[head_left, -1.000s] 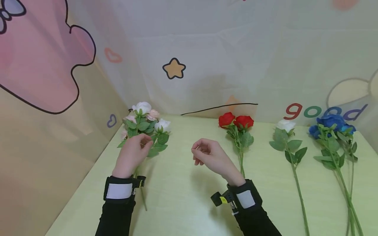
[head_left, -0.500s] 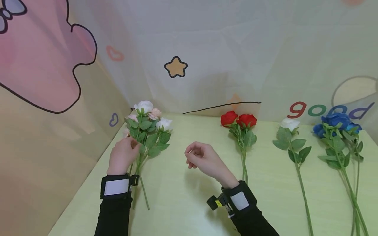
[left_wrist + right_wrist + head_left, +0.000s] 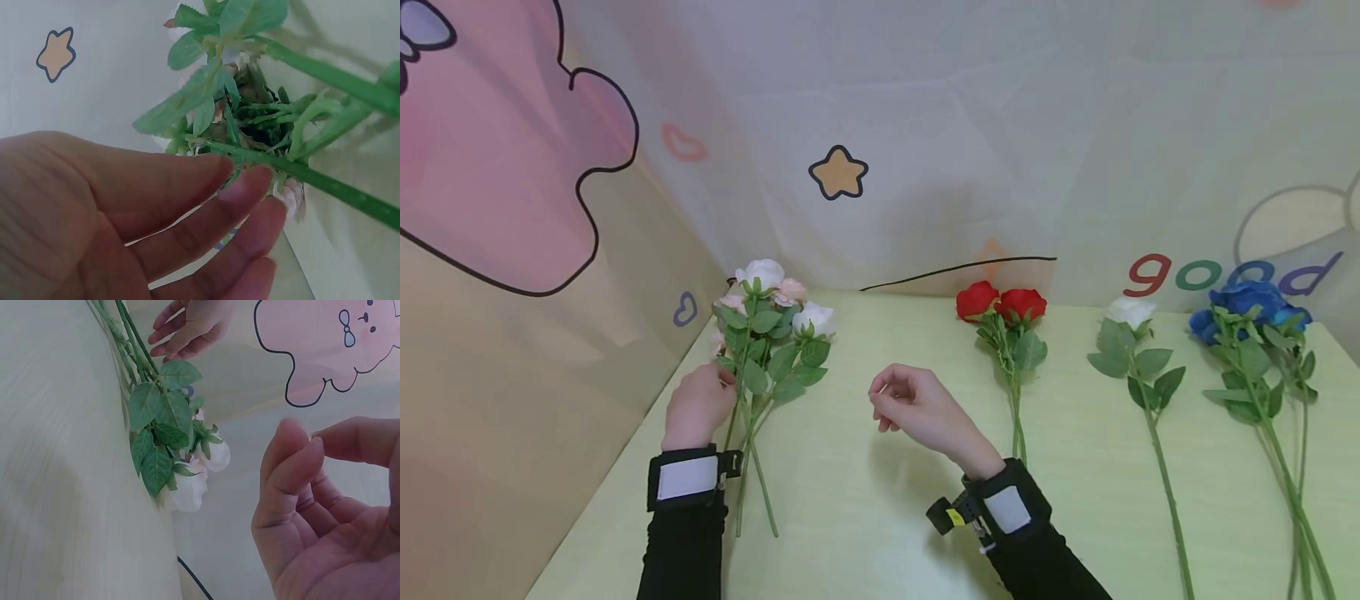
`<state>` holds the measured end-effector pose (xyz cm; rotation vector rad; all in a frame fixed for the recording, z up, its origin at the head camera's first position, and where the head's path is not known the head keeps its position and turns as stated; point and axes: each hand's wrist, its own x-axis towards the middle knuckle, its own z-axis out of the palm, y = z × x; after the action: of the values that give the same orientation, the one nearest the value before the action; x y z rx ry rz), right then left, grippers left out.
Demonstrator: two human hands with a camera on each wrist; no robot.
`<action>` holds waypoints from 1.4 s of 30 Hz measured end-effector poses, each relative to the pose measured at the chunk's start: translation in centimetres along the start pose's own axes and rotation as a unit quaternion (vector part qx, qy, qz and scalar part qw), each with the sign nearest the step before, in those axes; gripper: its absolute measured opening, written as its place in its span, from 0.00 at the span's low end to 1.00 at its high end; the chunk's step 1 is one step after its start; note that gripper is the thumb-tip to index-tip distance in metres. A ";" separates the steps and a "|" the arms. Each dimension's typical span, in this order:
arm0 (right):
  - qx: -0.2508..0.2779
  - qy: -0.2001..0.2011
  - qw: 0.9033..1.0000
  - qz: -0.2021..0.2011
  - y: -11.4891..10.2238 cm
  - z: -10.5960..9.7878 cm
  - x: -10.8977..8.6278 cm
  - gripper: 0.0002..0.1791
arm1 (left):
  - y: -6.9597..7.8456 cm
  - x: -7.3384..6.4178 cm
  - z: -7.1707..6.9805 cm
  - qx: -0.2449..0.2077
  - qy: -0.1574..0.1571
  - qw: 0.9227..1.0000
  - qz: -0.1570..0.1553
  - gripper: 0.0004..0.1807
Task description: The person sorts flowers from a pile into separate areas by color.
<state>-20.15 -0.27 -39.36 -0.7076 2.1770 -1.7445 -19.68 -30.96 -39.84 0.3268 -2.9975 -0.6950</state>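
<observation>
A printed backdrop point(image 3: 962, 125) stands behind your pale table point(image 3: 865, 500). On the table's left lies the bunch of white and pink roses point(image 3: 767, 329), stems towards you; at far right are the blue roses point(image 3: 1253, 358), then, inward, the single white rose point(image 3: 1150, 362) and two red roses point(image 3: 1027, 350). Your right hand point(image 3: 925, 404) hovers mid-table, fingers loosely curled, tips gathered. Your left hand point(image 3: 700, 406), fingers relaxed and slightly bent, is beside the white-and-pink bunch, thumb and fingertips at a green stem point(image 3: 337, 190) (whether they touch it, you can't tell).
</observation>
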 end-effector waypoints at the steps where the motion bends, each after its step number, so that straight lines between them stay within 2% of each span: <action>1: 0.001 -0.001 1.000 0.002 0.0 0.0 0.0 0.04 | 0.0 -0.1 0.0 0.003 -0.010 1.000 0.004 0.13; 8: -0.007 -0.001 1.000 0.005 0.1 -0.1 0.1 0.04 | 0.5 -0.7 -0.3 0.029 -0.094 0.995 0.006 0.08; 12: -0.007 0.001 1.000 0.008 0.1 -0.2 0.0 0.04 | 0.7 -1.0 -0.7 0.025 -0.117 0.993 0.000 0.09; 16: -0.004 0.000 1.000 0.008 0.0 -0.2 0.0 0.04 | 0.5 -1.1 -0.5 0.021 -0.106 0.994 -0.019 0.07; 20: -0.005 -0.001 1.000 0.007 0.0 -0.2 -0.1 0.04 | 0.2 -0.9 0.0 0.019 -0.093 0.995 -0.032 0.13; 27: -0.001 -0.003 1.000 0.007 0.1 -0.2 0.0 0.05 | 0.0 -0.6 0.5 0.008 -0.104 0.994 -0.031 0.13; 32: -0.003 -0.008 1.000 0.009 -0.7 -0.3 -0.3 0.07 | 0.0 -0.5 0.5 -0.005 -0.099 0.995 -0.026 0.14; 37: -0.003 -0.004 1.000 0.010 0.5 -0.3 0.2 0.08 | 0.3 -0.4 0.1 -0.009 -0.078 0.997 -0.009 0.16; 42: -0.008 -0.002 1.000 0.011 0.9 -0.5 0.2 0.06 | 0.6 -0.5 -0.3 -0.006 -0.044 0.999 0.000 0.09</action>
<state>-20.79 0.17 -40.03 -0.6882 2.1909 -1.7159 -19.32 -30.44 -39.27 0.3026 -3.0737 -0.7472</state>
